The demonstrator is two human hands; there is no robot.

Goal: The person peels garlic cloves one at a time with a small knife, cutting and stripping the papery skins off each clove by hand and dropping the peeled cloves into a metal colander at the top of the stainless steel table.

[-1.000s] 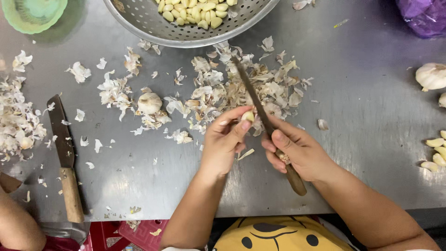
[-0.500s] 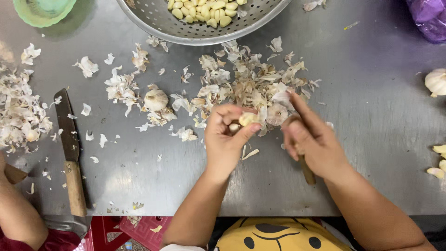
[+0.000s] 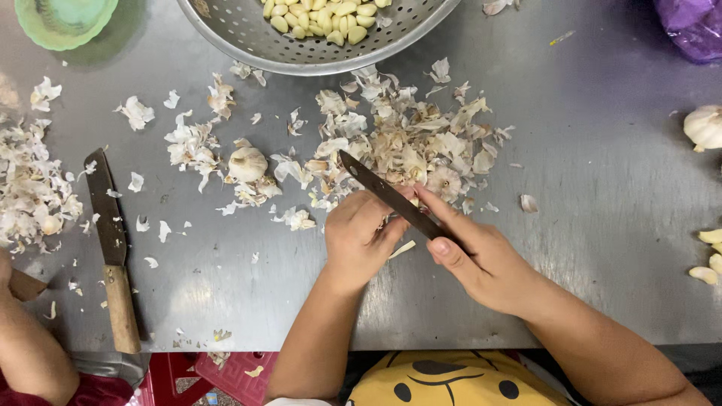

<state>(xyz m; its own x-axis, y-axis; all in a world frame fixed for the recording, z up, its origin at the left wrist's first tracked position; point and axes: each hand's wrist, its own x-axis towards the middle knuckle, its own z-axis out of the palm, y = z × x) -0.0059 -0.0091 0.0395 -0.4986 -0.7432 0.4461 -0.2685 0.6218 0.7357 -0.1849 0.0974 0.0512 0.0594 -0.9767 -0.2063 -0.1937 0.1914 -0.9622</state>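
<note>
My right hand grips a dark-bladed knife, its blade pointing up and left across my left hand. My left hand is curled shut around a garlic clove, which is mostly hidden under the fingers and the blade. Just beyond both hands lies a heap of papery garlic skins with a trimmed garlic piece in it. A whole garlic bulb sits to the left among more skins. A metal colander holding peeled cloves stands at the top.
A second knife with a wooden handle lies at the left beside another pile of skins. Another person's arm shows at the bottom left. A green bowl, a purple bag, a garlic bulb and loose cloves ring the steel table.
My right hand has swung the knife back over my left hand, blade now pointing up-left. My left hand has closed lower around the clove.
</note>
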